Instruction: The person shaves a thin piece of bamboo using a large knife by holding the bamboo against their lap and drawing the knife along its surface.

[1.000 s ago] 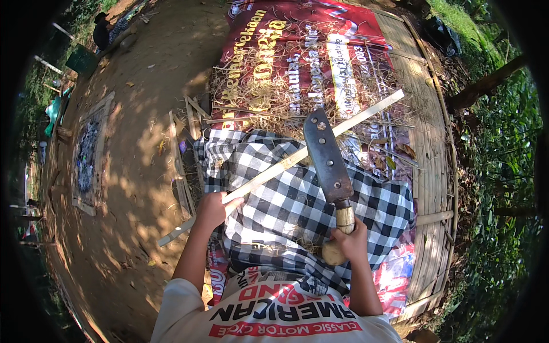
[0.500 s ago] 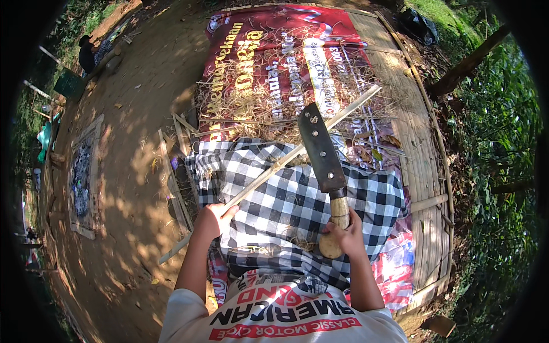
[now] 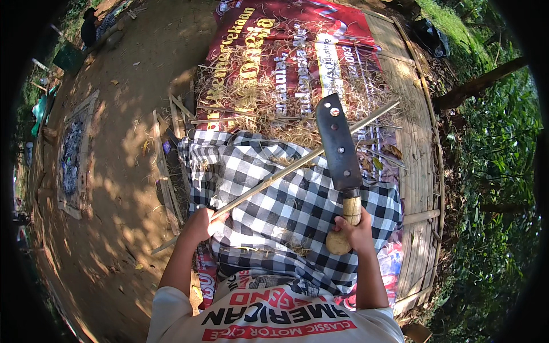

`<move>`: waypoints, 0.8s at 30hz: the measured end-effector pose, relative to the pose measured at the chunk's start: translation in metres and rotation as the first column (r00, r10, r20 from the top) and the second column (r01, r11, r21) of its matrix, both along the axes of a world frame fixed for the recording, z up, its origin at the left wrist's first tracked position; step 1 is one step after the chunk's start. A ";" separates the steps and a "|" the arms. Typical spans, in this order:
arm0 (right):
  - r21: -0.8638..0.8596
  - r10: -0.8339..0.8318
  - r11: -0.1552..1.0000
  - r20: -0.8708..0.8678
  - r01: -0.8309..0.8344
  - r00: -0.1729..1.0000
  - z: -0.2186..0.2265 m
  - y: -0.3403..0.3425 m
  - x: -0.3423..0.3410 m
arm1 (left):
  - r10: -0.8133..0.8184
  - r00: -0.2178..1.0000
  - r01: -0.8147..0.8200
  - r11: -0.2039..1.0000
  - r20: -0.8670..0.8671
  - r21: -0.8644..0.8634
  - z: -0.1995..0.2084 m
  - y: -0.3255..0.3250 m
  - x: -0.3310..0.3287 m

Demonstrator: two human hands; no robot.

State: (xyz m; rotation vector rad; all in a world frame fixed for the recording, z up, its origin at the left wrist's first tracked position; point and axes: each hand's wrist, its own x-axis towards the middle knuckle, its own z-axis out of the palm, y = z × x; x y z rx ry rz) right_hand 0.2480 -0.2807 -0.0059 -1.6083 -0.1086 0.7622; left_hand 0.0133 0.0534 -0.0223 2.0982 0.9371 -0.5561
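A long, thin bamboo strip [image 3: 273, 178] slants from lower left to upper right, its lower end sticking out behind my left hand [image 3: 204, 224], which is closed around it. My right hand [image 3: 358, 228] is wrapped round the pale wooden handle [image 3: 351, 210] of a machete. The broad dark blade [image 3: 339, 146], dotted with several holes or studs, points away from me and overlaps the strip near its far end; whether the two touch I cannot tell. Beneath both hands, a black-and-white checked cloth [image 3: 257, 171] covers my lap.
Curly shavings [image 3: 251, 108] lie over a red printed banner [image 3: 349, 23] ahead of me, on a bamboo-slat platform [image 3: 420, 171]. Split bamboo pieces [image 3: 163, 171] rest at its left edge. Bare earth [image 3: 126, 160] with an ash pit [image 3: 74, 154] is on the left; green plants grow on the right.
The machete and the strip's far end have shifted to the right in the picture, while my left hand sits slightly further left and lower. Both holds are the same.
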 end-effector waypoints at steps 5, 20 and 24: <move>-0.072 0.075 0.995 0.005 -0.074 0.997 0.013 -0.012 0.017 | -0.058 0.996 0.053 0.996 0.066 0.069 -0.010 0.007 -0.008; -0.018 -0.083 0.996 -0.028 0.082 0.996 0.021 -0.014 0.029 | -0.004 1.000 0.005 0.997 0.020 -0.071 -0.008 0.006 0.004; 0.005 -0.088 0.996 -0.128 0.090 0.988 0.001 -0.004 0.008 | 0.006 0.997 0.003 0.994 0.073 -0.110 -0.004 0.006 0.006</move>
